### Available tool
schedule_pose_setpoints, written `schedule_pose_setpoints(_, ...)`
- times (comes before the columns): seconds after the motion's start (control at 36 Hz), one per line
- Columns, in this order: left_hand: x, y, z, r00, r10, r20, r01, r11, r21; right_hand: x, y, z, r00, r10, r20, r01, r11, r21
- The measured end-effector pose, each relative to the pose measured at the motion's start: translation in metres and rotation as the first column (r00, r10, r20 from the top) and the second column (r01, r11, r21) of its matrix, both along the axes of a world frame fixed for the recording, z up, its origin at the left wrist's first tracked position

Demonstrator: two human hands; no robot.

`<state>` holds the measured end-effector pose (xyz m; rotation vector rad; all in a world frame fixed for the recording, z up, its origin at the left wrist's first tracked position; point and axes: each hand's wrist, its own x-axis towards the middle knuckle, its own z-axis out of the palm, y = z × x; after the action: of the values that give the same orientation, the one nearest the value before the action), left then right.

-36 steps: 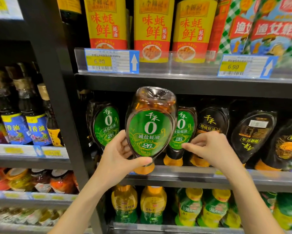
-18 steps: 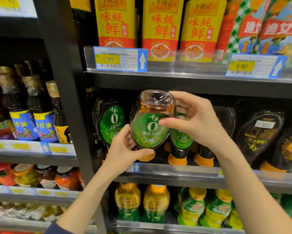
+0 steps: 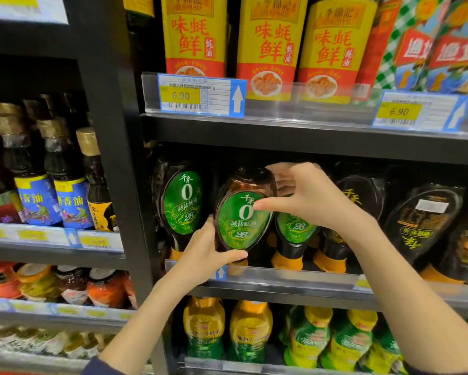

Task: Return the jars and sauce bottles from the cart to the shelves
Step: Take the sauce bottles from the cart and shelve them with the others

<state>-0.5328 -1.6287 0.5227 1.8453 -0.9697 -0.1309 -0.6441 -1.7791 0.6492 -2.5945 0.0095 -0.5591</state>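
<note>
Facing outward, cap-down at the front of the middle shelf [image 3: 295,282], the sauce bottle [image 3: 243,212] is amber-brown with an orange cap. Its green oval label reads 千禾, 0, 减盐蚝油, 26. The left hand [image 3: 203,255] grasps its lower body with thumb and fingers, and the right hand [image 3: 308,201] pinches its top. The price tag [image 3: 200,97] above reads 6.90.

There are three tall yellow bottles [image 3: 193,36], two price tags reading 6.90 [image 3: 200,97], three green-labelled squeeze bottles [image 3: 182,201], two blue-labelled dark bottles [image 3: 38,201], and two orange bottles [image 3: 203,328] on the lowest shelf in view.
</note>
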Motion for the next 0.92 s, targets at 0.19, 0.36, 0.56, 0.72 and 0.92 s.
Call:
schedule_pose_setpoints(0.19, 0.002, -0.001, 0.0, 1.0, 0.004, -0.008, -0.004, 1.0, 0.025, 0.006, 0.009, 0.013, 0.996, -0.085, -0.011, 0.079, 0.963, -0.259)
schedule_pose_setpoints(0.36, 0.006, -0.002, 0.0, 0.992, 0.017, -0.122, -0.014, 1.0, 0.02, 0.009, 0.013, 0.022, 0.985, -0.167, -0.045, 0.133, 0.896, -0.423)
schedule_pose_setpoints(0.56, 0.014, -0.005, -0.002, 0.958, 0.061, -0.279, -0.057, 0.998, 0.025, 0.019, 0.013, 0.025, 0.967, -0.205, -0.15, 0.128, 0.903, -0.409)
schedule_pose_setpoints(0.72, 0.014, -0.01, -0.003, 0.954, 0.104, -0.283, -0.101, 0.995, 0.024, 0.027, 0.01, 0.028, 0.948, -0.222, -0.227, 0.122, 0.915, -0.385)
schedule_pose_setpoints(0.92, 0.013, -0.017, 0.003, 0.974, 0.173, -0.148, -0.155, 0.98, 0.125, 0.034, 0.003, 0.026, 0.928, -0.253, -0.273, 0.155, 0.93, -0.334)
